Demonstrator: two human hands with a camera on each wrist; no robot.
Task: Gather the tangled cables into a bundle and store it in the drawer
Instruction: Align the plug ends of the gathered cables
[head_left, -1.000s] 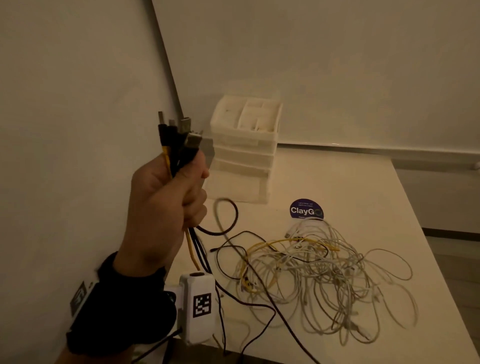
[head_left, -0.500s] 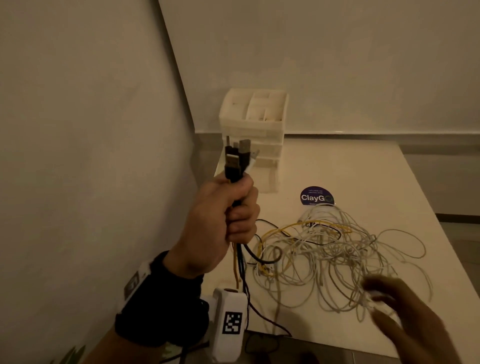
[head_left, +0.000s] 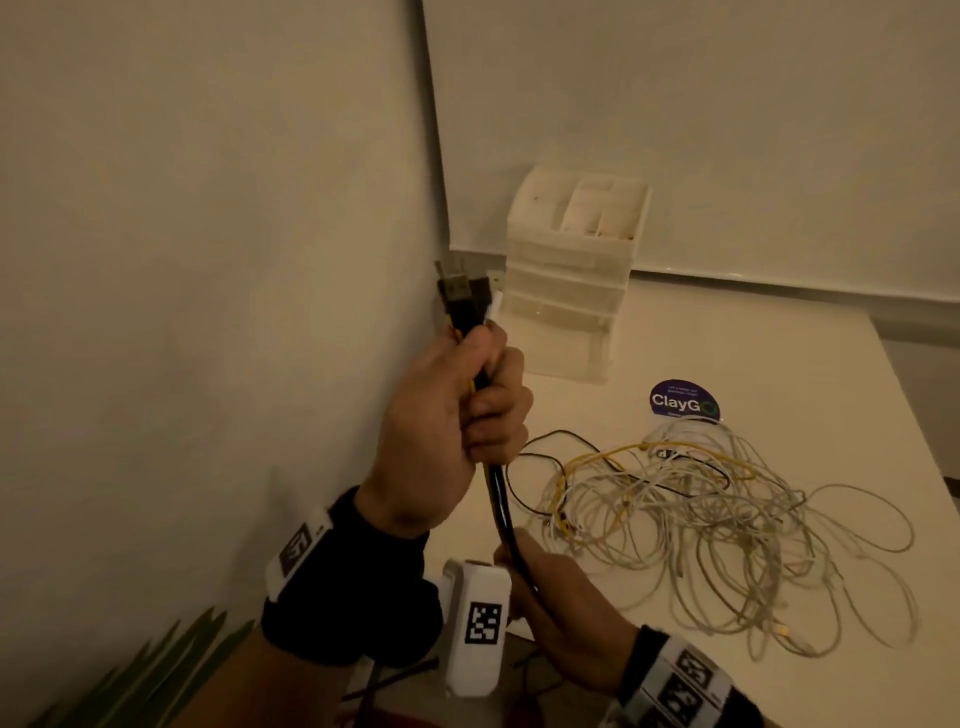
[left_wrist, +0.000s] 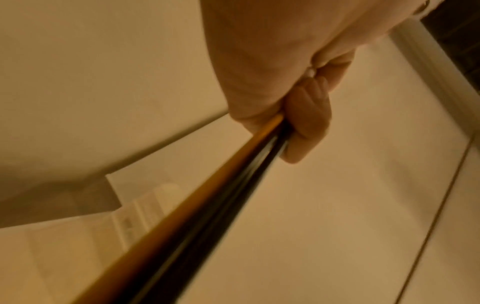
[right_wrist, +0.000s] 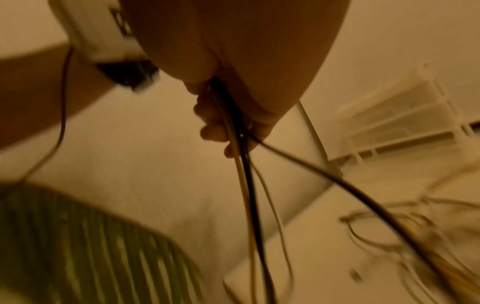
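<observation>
A handful of cable ends (head_left: 462, 306) is gripped in the left hand (head_left: 447, 410), whose fingers are curled tightly round the black and yellow strands; the plugs are held upright above the fist, at about 12 o'clock from it. In the left wrist view the same fist (left_wrist: 285, 86) is seen closed on the taut strands (left_wrist: 207, 205), which are drawn straight toward the camera. At 6 o'clock from the left hand, the strands are held lower down by the right hand (head_left: 561, 597), with thumb and fingers closed round them; in the right wrist view the fingers (right_wrist: 213, 131) are seen wrapped about black, yellow and white strands (right_wrist: 249, 195) hanging below. A white marker block (head_left: 475, 623) is worn under the left wrist, just beside the right hand. The tangled cables (head_left: 701, 530), mostly white with one yellow and some black, are spread loosely on the white table (head_left: 727, 338), at 3 o'clock from the hands. A round dark sticker (head_left: 683, 400) is touched by the tangle's far edge, at 12 o'clock from it. The white drawer unit (head_left: 566, 280) is placed in the table's far corner against the wall, at 1 o'clock from the left hand, with its lowest drawer pulled out. Green striped leaves (head_left: 156, 670) are visible at 7 o'clock.
</observation>
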